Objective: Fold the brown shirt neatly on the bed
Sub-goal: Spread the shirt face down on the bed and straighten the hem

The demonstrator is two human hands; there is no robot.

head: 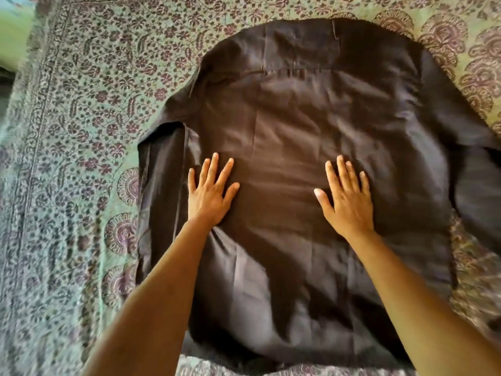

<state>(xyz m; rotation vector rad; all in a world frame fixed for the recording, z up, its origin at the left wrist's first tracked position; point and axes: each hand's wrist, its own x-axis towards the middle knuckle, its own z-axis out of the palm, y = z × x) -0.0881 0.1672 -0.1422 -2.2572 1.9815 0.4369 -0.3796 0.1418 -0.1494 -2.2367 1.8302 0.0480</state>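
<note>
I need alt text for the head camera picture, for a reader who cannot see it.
Two bare hands, the left hand and the right hand, press flat with spread fingers on a brown shirt spread out on a bed. The bed cover is green with a dark floral print.

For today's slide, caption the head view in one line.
Both hands, left and right, press flat on the brown shirt spread over the bedspread.

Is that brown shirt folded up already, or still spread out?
Mostly spread: the brown shirt lies flat on the bedspread, both open palms pressing it.
</note>
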